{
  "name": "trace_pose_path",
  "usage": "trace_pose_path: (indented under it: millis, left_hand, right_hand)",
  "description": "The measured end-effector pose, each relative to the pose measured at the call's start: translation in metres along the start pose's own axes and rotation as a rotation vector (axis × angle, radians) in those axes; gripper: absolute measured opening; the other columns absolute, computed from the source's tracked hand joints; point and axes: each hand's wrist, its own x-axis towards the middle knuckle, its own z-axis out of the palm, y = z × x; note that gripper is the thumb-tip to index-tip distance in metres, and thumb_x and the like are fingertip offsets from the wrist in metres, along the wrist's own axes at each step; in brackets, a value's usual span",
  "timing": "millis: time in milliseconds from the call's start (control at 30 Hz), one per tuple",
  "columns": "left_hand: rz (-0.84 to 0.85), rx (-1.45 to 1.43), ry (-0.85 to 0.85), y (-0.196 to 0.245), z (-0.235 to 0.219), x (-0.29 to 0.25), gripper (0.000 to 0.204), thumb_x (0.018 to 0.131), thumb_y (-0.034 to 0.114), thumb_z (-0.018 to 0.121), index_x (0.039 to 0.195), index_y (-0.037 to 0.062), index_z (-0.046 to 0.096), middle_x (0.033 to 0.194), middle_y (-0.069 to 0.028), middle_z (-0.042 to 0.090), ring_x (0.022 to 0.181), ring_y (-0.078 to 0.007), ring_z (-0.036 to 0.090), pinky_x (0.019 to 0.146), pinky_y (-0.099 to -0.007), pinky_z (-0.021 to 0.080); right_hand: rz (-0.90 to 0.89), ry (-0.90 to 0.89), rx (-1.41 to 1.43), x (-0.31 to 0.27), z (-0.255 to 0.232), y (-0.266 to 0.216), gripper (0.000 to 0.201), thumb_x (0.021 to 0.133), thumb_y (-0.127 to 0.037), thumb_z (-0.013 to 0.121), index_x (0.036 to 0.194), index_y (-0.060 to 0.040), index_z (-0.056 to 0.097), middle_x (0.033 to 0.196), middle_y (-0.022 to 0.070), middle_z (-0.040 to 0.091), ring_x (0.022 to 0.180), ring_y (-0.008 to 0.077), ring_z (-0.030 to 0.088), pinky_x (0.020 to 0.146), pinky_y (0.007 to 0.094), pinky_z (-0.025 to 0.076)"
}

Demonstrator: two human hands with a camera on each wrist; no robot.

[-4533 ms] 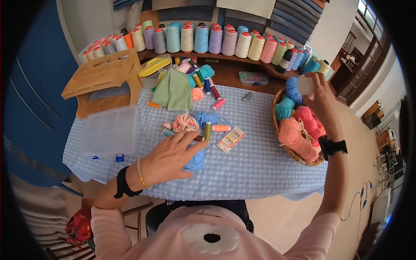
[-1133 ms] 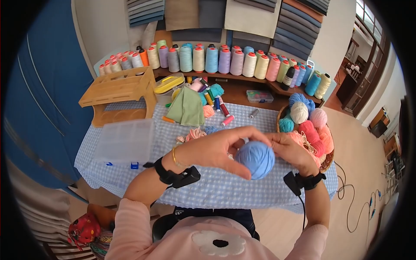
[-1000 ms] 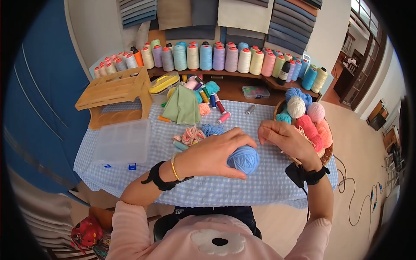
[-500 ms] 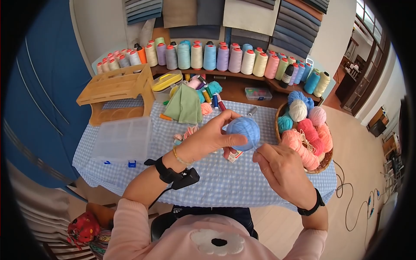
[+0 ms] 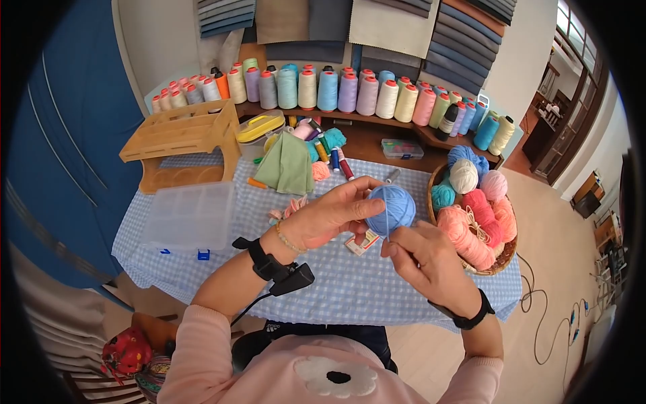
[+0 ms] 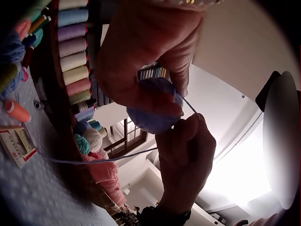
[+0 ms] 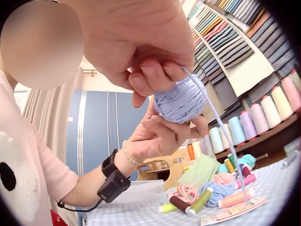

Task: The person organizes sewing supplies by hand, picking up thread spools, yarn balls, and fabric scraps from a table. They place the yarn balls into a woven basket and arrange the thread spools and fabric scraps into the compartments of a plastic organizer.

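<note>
Above the middle of the table, my left hand point(image 5: 330, 219) holds a ball of light blue yarn point(image 5: 393, 210), thumb on its near side and fingers around the back. My right hand point(image 5: 431, 262) is close below the ball on the right, its thumb and curled fingers pinching the blue strand point(image 7: 221, 122). In the left wrist view, one stretch of yarn runs tight from ball to right hand. Another stretch point(image 6: 103, 161) sags from that hand toward the table, near a red and white card packet point(image 6: 18, 145). In the right wrist view, the ball point(image 7: 181, 101) partly hides behind the right fingers.
At the right, a wicker basket point(image 5: 505, 259) holds several yarn balls. A clear plastic box point(image 5: 188, 215) and a wooden rack point(image 5: 178, 138) stand left. Beyond the hands lie a green cloth point(image 5: 286, 165) and thread spools. Thread cones point(image 5: 328, 91) line the back shelf.
The right hand has left a white ball in the basket. The blue ball, earlier on the table, is now lifted in the left hand, and the right hand has come to pinch its strand.
</note>
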Motion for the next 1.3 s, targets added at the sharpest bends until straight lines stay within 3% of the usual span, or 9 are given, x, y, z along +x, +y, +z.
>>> trace_pose_path:
  millis: [367, 467, 533, 667, 800, 900, 967, 1100, 1300]
  left_hand:
    - [-0.002, -0.431, 0.035, -0.015, -0.004, 0.003, 0.045, 0.098, 0.05, 0.058, 0.116, 0.0089, 0.055, 0.093, -0.004, 0.063, 0.068, -0.0141, 0.062, 0.058, -0.0271, 0.051]
    - [0.052, -0.451, 0.059, -0.006, 0.002, -0.002, 0.052, 0.097, 0.056, 0.054, 0.119, 0.0091, 0.054, 0.095, -0.0056, 0.065, 0.068, -0.0151, 0.061, 0.054, -0.0271, 0.048]
    - [0.076, -0.426, 0.086, -0.002, 0.004, -0.007, 0.058, 0.095, 0.059, 0.054, 0.123, 0.009, 0.054, 0.097, -0.0072, 0.066, 0.068, -0.0156, 0.061, 0.051, -0.0271, 0.046]
    - [0.031, -0.101, -0.168, 0.006, 0.006, -0.02, 0.058, 0.091, 0.052, 0.062, 0.127, 0.0086, 0.05, 0.114, -0.008, 0.059, 0.085, -0.0162, 0.063, 0.059, -0.0282, 0.052]
    - [-0.038, 0.473, -0.275, 0.002, 0.01, -0.02, 0.063, 0.084, 0.031, 0.075, 0.133, 0.007, 0.044, 0.123, -0.0083, 0.054, 0.099, -0.0159, 0.062, 0.072, -0.0294, 0.056]
    - [0.016, 0.699, -0.108, 0.002, 0.013, -0.021, 0.065, 0.083, 0.022, 0.078, 0.136, 0.0066, 0.043, 0.121, -0.0083, 0.055, 0.091, -0.0151, 0.064, 0.071, -0.0286, 0.055]
    - [0.031, 0.829, 0.006, 0.004, 0.013, -0.022, 0.065, 0.084, 0.021, 0.077, 0.137, 0.0068, 0.043, 0.119, -0.0081, 0.056, 0.087, -0.0141, 0.065, 0.069, -0.0274, 0.055]
    - [0.033, 0.561, 0.158, 0.004, 0.008, -0.018, 0.058, 0.089, 0.032, 0.073, 0.135, 0.0046, 0.049, 0.105, -0.0085, 0.061, 0.084, -0.0119, 0.063, 0.066, -0.0282, 0.056]
    - [0.082, -0.144, 0.168, -0.007, -0.002, -0.009, 0.047, 0.101, 0.046, 0.054, 0.126, 0.0052, 0.056, 0.109, -0.0068, 0.066, 0.088, -0.0161, 0.067, 0.075, -0.0321, 0.058]
  right_hand:
    - [-0.04, 0.02, -0.069, 0.006, 0.003, 0.022, 0.004, 0.086, -0.005, 0.062, 0.085, -0.0021, 0.06, 0.082, 0.0132, 0.06, 0.07, 0.0307, 0.056, 0.065, 0.0397, 0.044]
    - [0.048, 0.005, 0.192, -0.003, 0.004, 0.032, 0.01, 0.094, -0.009, 0.057, 0.088, -0.002, 0.062, 0.08, 0.0089, 0.058, 0.069, 0.0243, 0.055, 0.066, 0.0365, 0.044]
    - [0.394, -0.131, 0.509, -0.006, -0.004, 0.033, 0.02, 0.1, -0.015, 0.053, 0.09, -0.0009, 0.062, 0.08, 0.0036, 0.058, 0.073, 0.0158, 0.054, 0.069, 0.0318, 0.045]
    - [0.537, -0.238, 0.591, -0.005, -0.013, 0.05, 0.024, 0.102, -0.018, 0.05, 0.091, 0.0004, 0.062, 0.083, 0.0013, 0.059, 0.08, 0.0111, 0.053, 0.072, 0.0284, 0.044]
    - [0.378, -0.232, 0.48, 0.004, -0.014, 0.054, 0.022, 0.1, -0.014, 0.05, 0.09, 0.001, 0.062, 0.082, 0.0027, 0.06, 0.076, 0.0114, 0.053, 0.071, 0.0276, 0.045]
    - [0.337, -0.184, 0.337, 0.011, -0.009, 0.039, 0.016, 0.096, -0.013, 0.055, 0.089, 0.0005, 0.059, 0.082, 0.006, 0.061, 0.07, 0.0169, 0.057, 0.07, 0.0311, 0.046]
    - [0.08, 0.001, -0.249, 0.012, -0.002, 0.024, 0.013, 0.09, -0.011, 0.064, 0.088, -0.0013, 0.057, 0.08, 0.0089, 0.061, 0.067, 0.0242, 0.059, 0.066, 0.0355, 0.046]
    - [-0.167, 0.166, -0.475, 0.013, 0.006, 0.008, 0.019, 0.079, -0.007, 0.072, 0.085, -0.0048, 0.054, 0.072, 0.0073, 0.053, 0.064, 0.0244, 0.057, 0.059, 0.0373, 0.041]
    - [-0.107, 0.145, -0.385, 0.0, 0.015, 0.003, 0.016, 0.083, -0.007, 0.07, 0.091, -0.002, 0.056, 0.072, 0.0089, 0.056, 0.064, 0.0264, 0.057, 0.059, 0.0377, 0.041]
